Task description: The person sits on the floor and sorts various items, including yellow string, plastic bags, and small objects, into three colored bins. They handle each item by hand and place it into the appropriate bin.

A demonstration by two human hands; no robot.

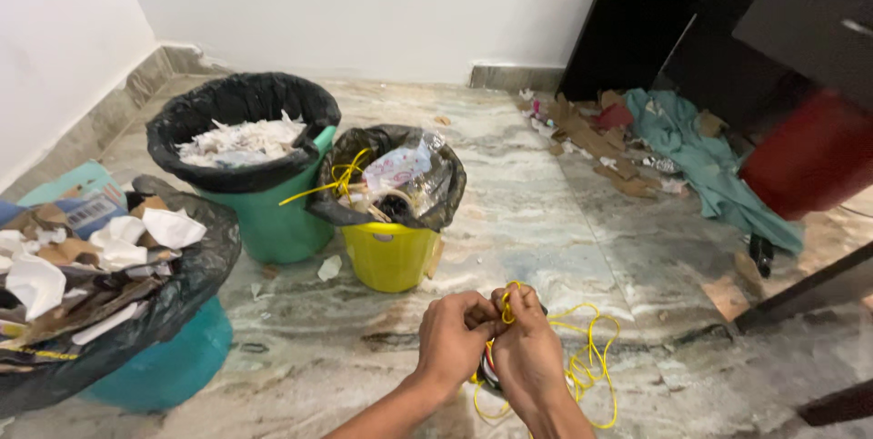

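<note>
I am seeing my left hand (452,337) and right hand (526,348) pressing together low over the floor, both pinching a thin, glossy yellow cord (591,357) that is trailing in loose loops to the right. The marble floor (546,212) is lying veined and dusty. A yellow bin (389,257) with a crinkled black liner is standing just beyond.

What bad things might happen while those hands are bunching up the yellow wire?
1. The loose loops of the yellow wire spread on the floor beside the right hand and may knot or catch as both hands bunch it.
2. The left hand pinches the thin strand, which might dig into fingers.
3. The yellow bin already brims, so more might spill out.
</note>
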